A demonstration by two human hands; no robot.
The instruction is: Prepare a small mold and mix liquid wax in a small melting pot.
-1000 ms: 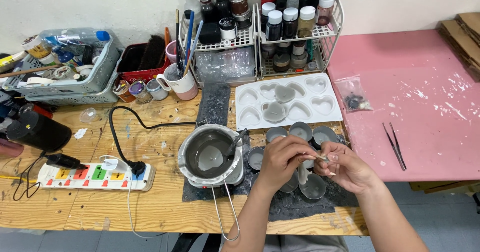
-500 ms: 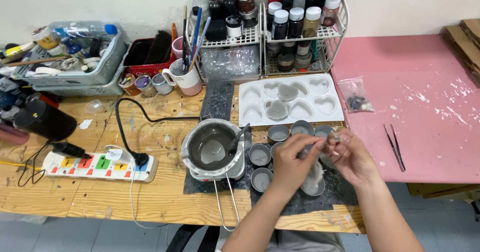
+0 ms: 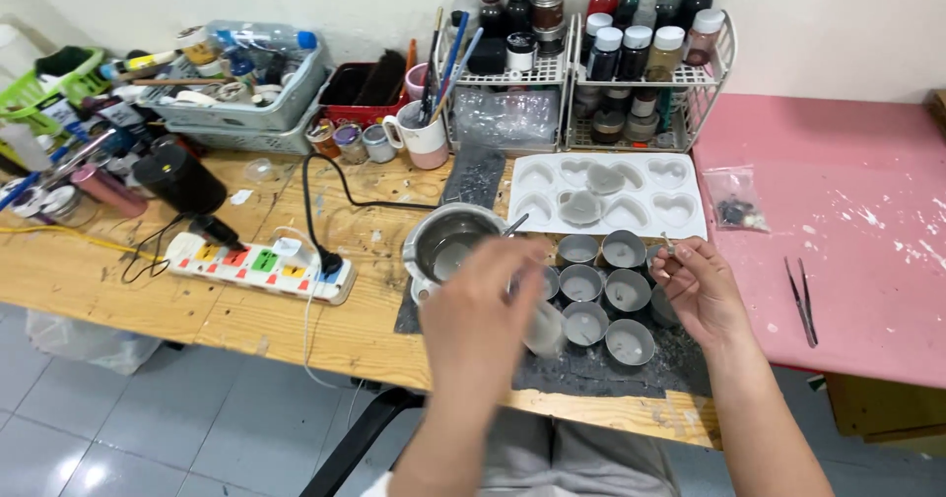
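Hands work over a cluttered wooden bench (image 3: 118, 290) seen from above. The right hand (image 3: 698, 290) is raised just above a cluster of small round metal cups (image 3: 603, 295); its fingers (image 3: 672, 259) are pinched nearly closed on a tiny pale piece (image 3: 668, 249), too small to identify. The left hand (image 3: 481, 310) is blurred, hovering in front of a melting pot (image 3: 451, 243); whether its fingers are open or hold anything cannot be told. The pot is a round metal vessel holding dark grey liquid, with a stirring tool leaning on its right rim. The small cups stand close together on a dark mat (image 3: 591, 374), just right of the pot, and each holds a grey filling. Behind them lies a white heart-shaped mould tray (image 3: 690, 223); two of its cavities hold grey heart casts (image 3: 581, 206), the others look bare. At the back, a white wire rack (image 3: 724, 73) carries bottles and jars with dark and coloured contents. A white mug (image 3: 422, 134) beside it holds brushes. A grey basket (image 3: 286, 98) on the left is full of mixed supplies. A white power strip (image 3: 258, 265) lies left of the pot. On the pink surface (image 3: 847, 251) to the right lie a small clear bag (image 3: 737, 201) of dark bits and tweezers (image 3: 802, 300).
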